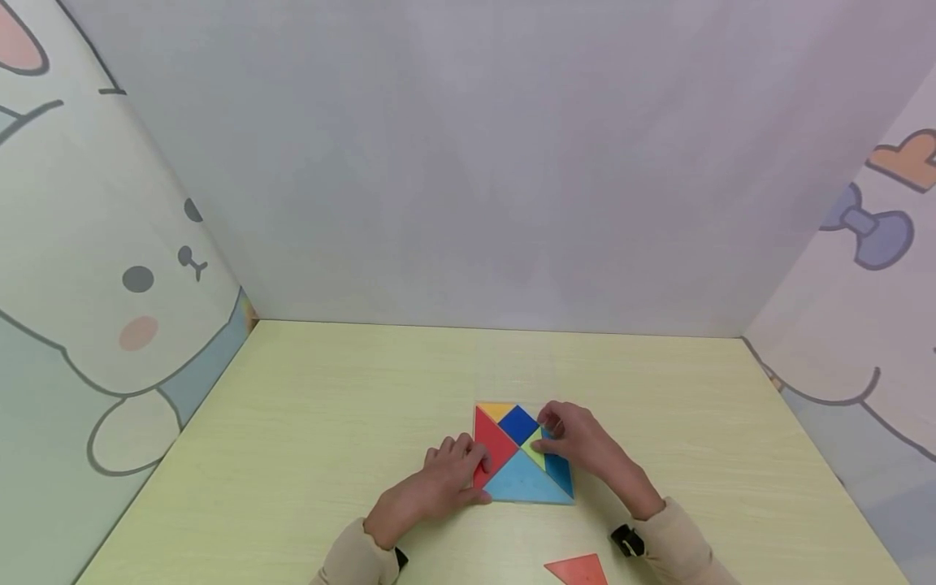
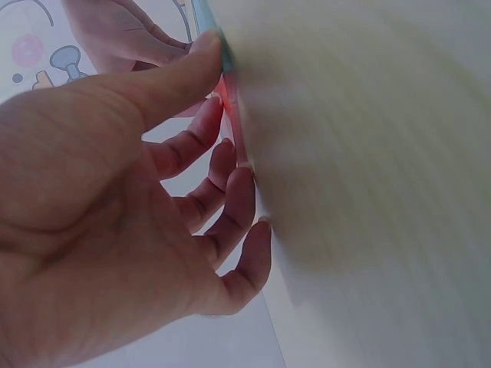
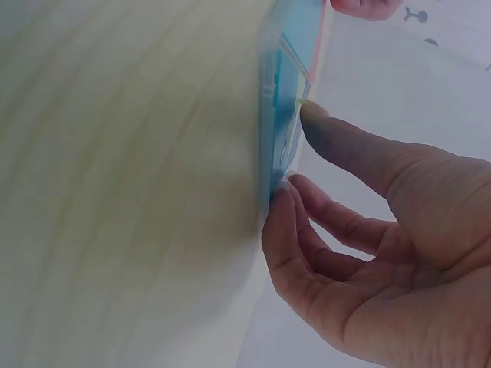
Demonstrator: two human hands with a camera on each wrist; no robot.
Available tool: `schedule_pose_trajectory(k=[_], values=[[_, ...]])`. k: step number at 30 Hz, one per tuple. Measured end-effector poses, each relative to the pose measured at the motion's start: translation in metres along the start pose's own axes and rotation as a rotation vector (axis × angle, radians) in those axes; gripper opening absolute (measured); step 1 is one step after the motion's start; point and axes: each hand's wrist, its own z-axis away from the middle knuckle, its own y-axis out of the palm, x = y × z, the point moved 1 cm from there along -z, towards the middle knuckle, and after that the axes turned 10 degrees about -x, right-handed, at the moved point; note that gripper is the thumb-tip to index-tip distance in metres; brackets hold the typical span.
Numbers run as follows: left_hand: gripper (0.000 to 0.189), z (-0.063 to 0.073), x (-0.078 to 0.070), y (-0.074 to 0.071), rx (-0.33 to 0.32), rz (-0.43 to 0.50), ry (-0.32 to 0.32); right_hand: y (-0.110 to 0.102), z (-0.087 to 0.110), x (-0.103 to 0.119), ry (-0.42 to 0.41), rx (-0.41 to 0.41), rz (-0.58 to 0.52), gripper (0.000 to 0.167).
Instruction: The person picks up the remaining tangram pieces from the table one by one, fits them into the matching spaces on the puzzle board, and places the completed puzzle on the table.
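Flat tangram pieces lie together in a shallow square layout. My left hand [image 1: 442,481] rests at its left side, fingertips on the large red triangle [image 1: 492,437], the thumb at a corner of the large light blue triangle [image 1: 528,481]. Over the right side is my right hand [image 1: 585,443]. Its thumb touches the small yellow-green triangle [image 1: 535,452], while its bent fingers meet the edge near the blue parallelogram [image 1: 559,473]. A dark blue square [image 1: 518,426] and a yellow-orange triangle [image 1: 496,412] show at the top. The right wrist view shows the blue parallelogram [image 3: 285,111] edge-on.
A loose red triangle [image 1: 580,570] lies on the pale wooden table [image 1: 329,406], partly cut off by the front of the head view. A plain cloth wall [image 1: 497,179] stands behind. Cartoon-printed panels [image 1: 95,244] flank the table on both sides.
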Motion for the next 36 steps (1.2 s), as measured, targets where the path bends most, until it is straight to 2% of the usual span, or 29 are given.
schedule_pose_trajectory(k=[17,26,36], values=[[0.033,0.0,-0.001,0.001,0.008,0.002,-0.006,-0.005,0.005,0.001,-0.025,0.014,0.006,0.03],[0.034,0.001,0.0,0.0,0.001,0.006,0.006,-0.013,0.01,-0.002,-0.05,-0.009,0.015,0.026],[0.035,0.001,0.0,0.0,-0.008,-0.003,0.014,-0.024,0.019,-0.002,-0.081,0.034,0.008,0.026]])
